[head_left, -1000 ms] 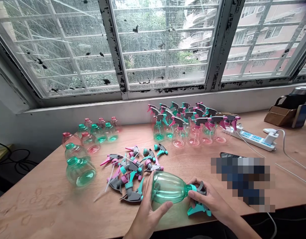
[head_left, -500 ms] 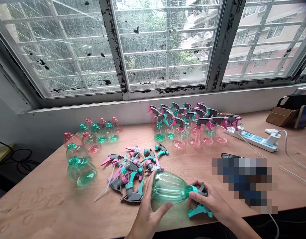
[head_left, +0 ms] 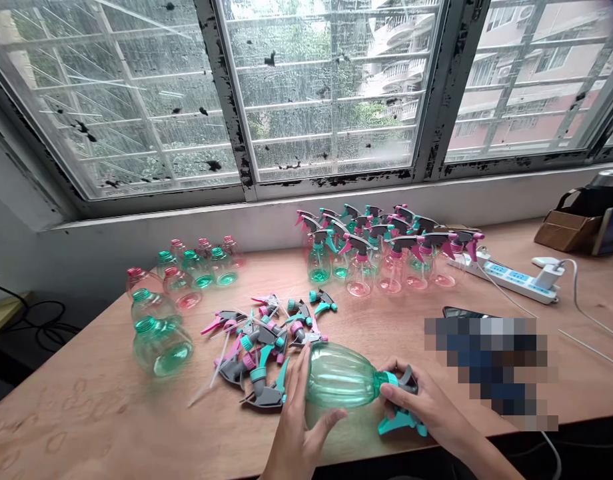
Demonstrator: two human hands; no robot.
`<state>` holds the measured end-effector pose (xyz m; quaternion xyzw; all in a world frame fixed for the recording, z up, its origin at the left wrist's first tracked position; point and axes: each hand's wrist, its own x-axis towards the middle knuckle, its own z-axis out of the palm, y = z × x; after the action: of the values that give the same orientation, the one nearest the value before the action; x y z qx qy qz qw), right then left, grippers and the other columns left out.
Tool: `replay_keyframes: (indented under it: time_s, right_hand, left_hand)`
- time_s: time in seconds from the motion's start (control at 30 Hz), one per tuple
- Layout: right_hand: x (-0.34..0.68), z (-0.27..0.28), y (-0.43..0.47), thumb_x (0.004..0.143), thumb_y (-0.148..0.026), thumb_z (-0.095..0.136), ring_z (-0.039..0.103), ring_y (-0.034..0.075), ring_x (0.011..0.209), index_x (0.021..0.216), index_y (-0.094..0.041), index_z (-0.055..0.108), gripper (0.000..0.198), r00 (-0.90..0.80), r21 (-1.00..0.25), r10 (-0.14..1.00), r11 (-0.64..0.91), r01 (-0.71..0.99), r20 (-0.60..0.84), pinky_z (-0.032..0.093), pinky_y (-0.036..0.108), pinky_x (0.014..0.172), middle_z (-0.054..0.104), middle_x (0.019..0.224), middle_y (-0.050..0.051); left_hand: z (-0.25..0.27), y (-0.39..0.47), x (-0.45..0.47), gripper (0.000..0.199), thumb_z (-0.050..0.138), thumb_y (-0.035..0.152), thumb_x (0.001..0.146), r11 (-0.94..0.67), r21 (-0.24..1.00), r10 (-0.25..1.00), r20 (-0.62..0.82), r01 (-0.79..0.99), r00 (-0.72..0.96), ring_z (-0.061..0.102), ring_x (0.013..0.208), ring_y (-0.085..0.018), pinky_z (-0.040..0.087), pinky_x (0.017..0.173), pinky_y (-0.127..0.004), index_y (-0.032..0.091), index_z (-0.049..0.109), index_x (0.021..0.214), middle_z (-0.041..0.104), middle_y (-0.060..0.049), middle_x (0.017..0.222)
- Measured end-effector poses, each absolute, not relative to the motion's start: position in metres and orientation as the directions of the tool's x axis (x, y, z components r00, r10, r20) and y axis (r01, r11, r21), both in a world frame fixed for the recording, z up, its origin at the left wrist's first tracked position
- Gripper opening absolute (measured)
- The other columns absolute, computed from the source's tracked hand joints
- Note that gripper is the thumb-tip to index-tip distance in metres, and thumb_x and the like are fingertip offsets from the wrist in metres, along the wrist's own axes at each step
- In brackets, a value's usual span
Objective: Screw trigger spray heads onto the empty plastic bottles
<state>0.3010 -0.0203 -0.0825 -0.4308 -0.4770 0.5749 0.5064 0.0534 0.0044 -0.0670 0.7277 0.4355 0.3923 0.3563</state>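
A translucent green spray bottle lies on its side in the air above the table's front edge, neck to the right. Around its base curves my left hand, fingers along the far side and thumb below. My right hand grips the teal collar at the neck, its fingers closed there. The grey and teal trigger head sits on the neck, partly hidden by that hand. Left of the bottle is a loose pile of trigger spray heads in grey, teal and pink, with thin white tubes.
Open-necked green and red bottles stand at the left. Bottles with spray heads are grouped by the wall. A white power strip, a partly blurred phone and a brown box are on the right.
The bottle and both hands have shifted very slightly to the right. The left thumb has eased a little away from the bottle's side. The things on the table stay put.
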Motion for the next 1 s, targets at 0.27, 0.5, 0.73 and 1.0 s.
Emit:
replay_keyframes:
  time_s: [0.27, 0.5, 0.73, 1.0]
  right_hand:
    - [0.300, -0.080, -0.020, 0.081, -0.049, 0.079, 0.060, 0.015, 0.056, 0.087, -0.019, 0.062, 0.035, -0.120, -0.989, 0.993, -0.024, -0.147, -0.006, 0.047, 0.028, 0.057, 0.067, 0.061, -0.002]
    - [0.299, -0.079, -0.021, 0.081, -0.049, 0.079, 0.061, 0.014, 0.057, 0.090, -0.019, 0.062, 0.036, -0.102, -0.985, 0.995, -0.033, -0.169, -0.016, 0.046, 0.027, 0.057, 0.066, 0.063, -0.003]
    - [0.301, -0.085, -0.020, 0.082, -0.045, 0.080, 0.061, 0.014, 0.057, 0.091, -0.019, 0.062, 0.033, -0.074, -0.972, 0.997, -0.028, -0.233, -0.010, 0.046, 0.026, 0.057, 0.066, 0.066, -0.003]
    - [0.301, -0.081, -0.022, 0.082, -0.047, 0.080, 0.060, 0.014, 0.057, 0.091, -0.019, 0.061, 0.035, -0.088, -0.981, 0.996, -0.039, -0.192, -0.023, 0.045, 0.027, 0.058, 0.066, 0.064, -0.004]
  left_hand:
    - [-0.072, 0.004, 0.053, 0.078, 0.071, 0.040, 0.089, -0.331, 0.894, 0.927, 0.249, 0.301, 0.280, 0.020, 0.155, -0.035, 0.016, 0.127, -0.055, 0.038, 0.030, 0.156, 0.032, -0.005, 0.166]
    - [-0.064, 0.003, 0.055, 0.059, 0.062, 0.040, 0.096, -0.310, 0.922, 0.932, 0.246, 0.232, 0.267, 0.029, 0.153, -0.030, 0.021, 0.127, -0.049, 0.034, 0.042, 0.151, 0.041, -0.006, 0.161]
    - [-0.071, 0.007, 0.054, 0.049, 0.068, 0.033, 0.092, -0.400, 0.895, 0.906, 0.356, 0.195, 0.228, 0.036, 0.149, -0.033, 0.025, 0.125, -0.053, 0.034, 0.055, 0.140, 0.051, -0.006, 0.154]
    - [-0.076, 0.007, 0.056, 0.045, 0.072, 0.036, 0.090, -0.340, 0.937, 0.927, 0.321, 0.073, 0.194, 0.029, 0.153, -0.034, 0.029, 0.124, -0.052, 0.031, 0.059, 0.133, 0.042, -0.008, 0.160]
